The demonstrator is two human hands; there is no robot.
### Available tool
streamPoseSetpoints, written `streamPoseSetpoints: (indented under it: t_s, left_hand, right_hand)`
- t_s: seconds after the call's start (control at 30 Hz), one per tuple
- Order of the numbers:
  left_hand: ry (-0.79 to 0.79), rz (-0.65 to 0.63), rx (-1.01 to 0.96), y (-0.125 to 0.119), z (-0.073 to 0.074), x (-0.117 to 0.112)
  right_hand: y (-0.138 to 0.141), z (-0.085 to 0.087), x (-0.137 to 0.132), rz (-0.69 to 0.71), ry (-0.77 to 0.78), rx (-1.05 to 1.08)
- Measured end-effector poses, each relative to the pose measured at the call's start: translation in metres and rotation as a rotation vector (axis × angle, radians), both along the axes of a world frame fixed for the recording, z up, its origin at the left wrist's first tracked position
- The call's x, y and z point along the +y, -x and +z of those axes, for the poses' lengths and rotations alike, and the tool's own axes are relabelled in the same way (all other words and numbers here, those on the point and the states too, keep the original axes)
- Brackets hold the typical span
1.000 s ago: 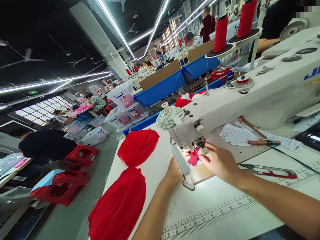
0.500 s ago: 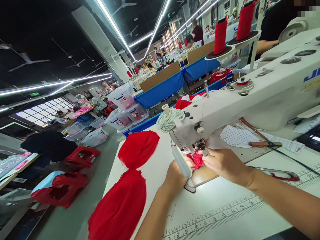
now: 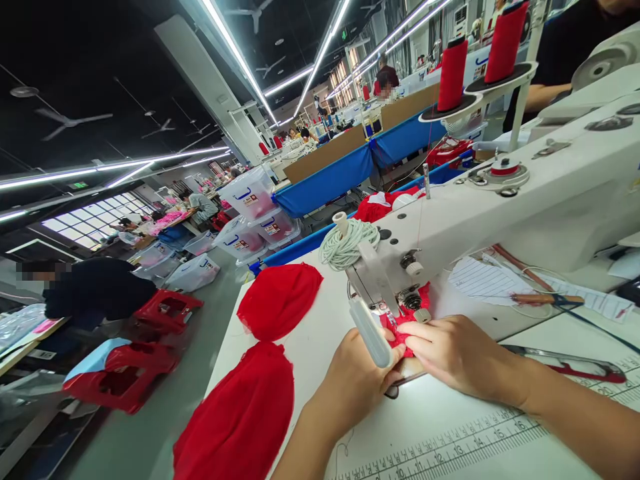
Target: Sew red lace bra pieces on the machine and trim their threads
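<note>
A piece of red fabric (image 3: 401,348) lies under the needle area of a white sewing machine (image 3: 480,220). My left hand (image 3: 357,377) presses on its left side, fingers closed at the cloth, partly behind the grey lever-like guard (image 3: 371,333). From the right, my right hand (image 3: 455,353) has its fingertips drawn together on the same fabric. More of the red cloth shows behind the presser foot. The needle point itself is hidden. Two red fabric pieces, an upper one (image 3: 280,300) and a lower one (image 3: 240,413), lie on the table to the left.
A pale cord coil (image 3: 349,244) hangs on the machine head. Red thread cones (image 3: 453,77) stand above. Right of my hands are scissors (image 3: 575,363), paper pieces (image 3: 480,283) and a wooden-handled tool (image 3: 545,300). A printed ruler (image 3: 450,447) runs along the table's front. Co-workers sit nearby.
My hands have shifted slightly toward the front, fingers now flatter and closer together on the red fabric. More red cloth shows behind the needle area. The view has turned a little.
</note>
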State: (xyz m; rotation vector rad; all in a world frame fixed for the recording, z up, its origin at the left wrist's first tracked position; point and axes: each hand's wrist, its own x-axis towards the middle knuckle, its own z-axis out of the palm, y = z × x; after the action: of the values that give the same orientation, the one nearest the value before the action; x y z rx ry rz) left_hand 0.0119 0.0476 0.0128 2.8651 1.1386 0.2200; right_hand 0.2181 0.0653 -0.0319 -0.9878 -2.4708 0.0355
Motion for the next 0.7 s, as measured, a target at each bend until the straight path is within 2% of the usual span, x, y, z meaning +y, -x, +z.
streamPoseSetpoints:
  t_s: [0.1,0.33,0.5,0.6,0.7]
  left_hand:
    - [-0.026,0.013,0.016,0.0,0.0,-0.004]
    - [-0.195,0.118,0.048,-0.005,-0.01,-0.014]
    - [-0.309,0.167,0.012,-0.011,-0.016,-0.016]
    - [-0.314,0.181,0.004,-0.012,-0.015,-0.013]
    - [-0.24,0.152,-0.021,-0.009,-0.011,-0.009]
  right_hand:
    - [0.002,-0.001,-0.002,0.039,-0.01,-0.066]
    - [0.007,-0.005,-0.004,-0.054,-0.032,-0.079]
    - [0.009,-0.002,-0.002,-0.095,-0.03,-0.067]
    - [0.007,0.0,0.0,-0.066,-0.039,-0.053]
    - [0.004,0.001,0.002,0.028,-0.052,-0.014]
